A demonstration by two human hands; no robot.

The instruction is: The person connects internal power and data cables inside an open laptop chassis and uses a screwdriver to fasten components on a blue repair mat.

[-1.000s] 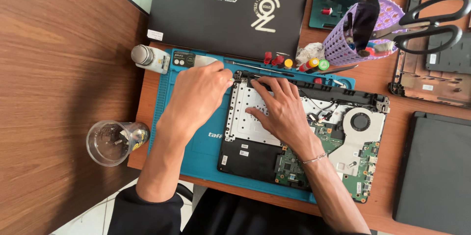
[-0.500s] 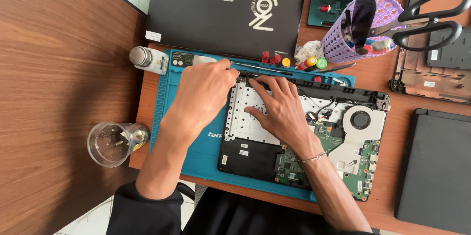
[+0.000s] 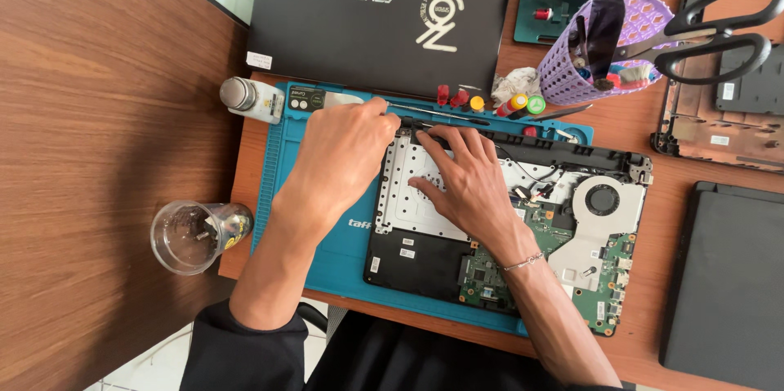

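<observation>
My left hand (image 3: 347,154) kept a narrow grip on a thin metal tool (image 3: 437,113) at the top edge of the opened black laptop base (image 3: 506,228) on the blue mat (image 3: 327,252). My right hand (image 3: 469,183) lay flat and open on its silver plate. I judged the tool could slip and scratch the green board (image 3: 498,273).

Opened laptop base (image 3: 506,228), circuit board and fan exposed, lies flat on the blue mat (image 3: 327,252).

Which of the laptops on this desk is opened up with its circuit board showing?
The opened laptop base on the blue mat, under the left hand and right hand. Its green board and fan are exposed; the closed dark laptop behind shows only its lid.
</observation>
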